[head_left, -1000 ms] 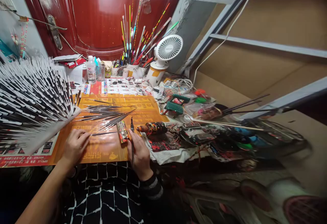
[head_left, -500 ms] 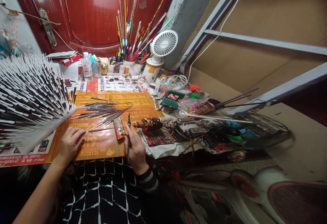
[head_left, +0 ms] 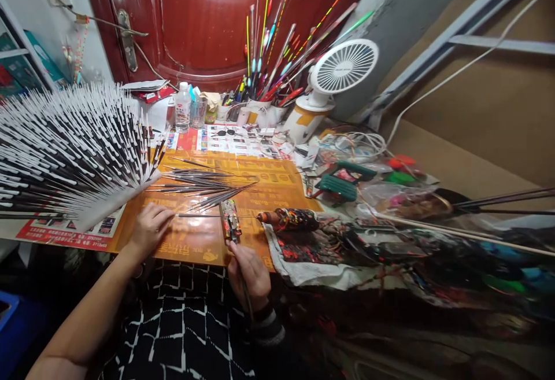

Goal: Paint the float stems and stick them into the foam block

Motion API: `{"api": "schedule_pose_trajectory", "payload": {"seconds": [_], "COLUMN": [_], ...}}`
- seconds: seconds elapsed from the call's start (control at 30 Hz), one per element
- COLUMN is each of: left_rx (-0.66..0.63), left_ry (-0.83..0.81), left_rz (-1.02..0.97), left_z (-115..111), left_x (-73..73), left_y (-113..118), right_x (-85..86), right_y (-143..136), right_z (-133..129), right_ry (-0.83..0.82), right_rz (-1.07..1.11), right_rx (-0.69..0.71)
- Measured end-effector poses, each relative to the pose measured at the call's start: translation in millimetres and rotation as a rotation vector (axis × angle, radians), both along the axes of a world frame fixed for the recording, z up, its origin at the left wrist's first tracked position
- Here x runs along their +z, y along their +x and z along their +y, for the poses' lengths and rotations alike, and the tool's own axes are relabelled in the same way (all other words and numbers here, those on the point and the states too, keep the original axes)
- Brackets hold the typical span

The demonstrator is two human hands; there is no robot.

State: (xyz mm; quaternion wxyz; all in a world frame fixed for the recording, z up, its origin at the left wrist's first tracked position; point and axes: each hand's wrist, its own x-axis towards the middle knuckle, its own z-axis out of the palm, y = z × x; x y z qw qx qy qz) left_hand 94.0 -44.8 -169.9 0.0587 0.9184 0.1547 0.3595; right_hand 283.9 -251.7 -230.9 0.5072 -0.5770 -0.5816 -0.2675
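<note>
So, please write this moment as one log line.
left hand: holds thin stick | right hand: holds slim tool near speckled block | rest: white fan

White-gridded black clothing (head_left: 191, 328) and a grey-banded dark cuff (head_left: 267, 328) are worn.

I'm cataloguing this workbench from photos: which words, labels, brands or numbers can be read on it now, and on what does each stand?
Nothing can be quoted with certainty.
Orange sheet: large characters beside a fish shape, too unclear.
Red paper strip at the left: white characters and digits, blurred.
White fan: hub lettering, too small.
Bottle: label, too small.
Printed paper behind the orange sheet: too small.
</note>
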Motion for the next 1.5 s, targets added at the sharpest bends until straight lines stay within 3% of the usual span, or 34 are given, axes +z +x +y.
{"api": "schedule_pose_trajectory", "payload": {"seconds": [0.2,1.1,1.33,1.5], "left_rx": [-0.003,0.002,0.006,0.020], "left_ry": [0.002,-0.032,-0.055,-0.048], "left_rz": [0.000,-0.008,0.001,0.004], "left_z": [0.5,1.9,1.4,-1.2], "left_x": [-0.6,3.5,1.9,1.4], "left_y": [-1.6,-0.5,-0.3,1.8], "right_x": [-13.0,-15.9,-8.6,-6.9], "right_y": [-4.6,-8.9,-8.7,-21.3], "right_z": [3.8,6.9,4.7,7.2], "right_ry": [0.015,-0.055,-0.015,-0.001], "right_rz": [-0.113,-0.074,-0.063,-0.041], "right_rx": [-0.046,-0.122,-0.093,0.022]}}
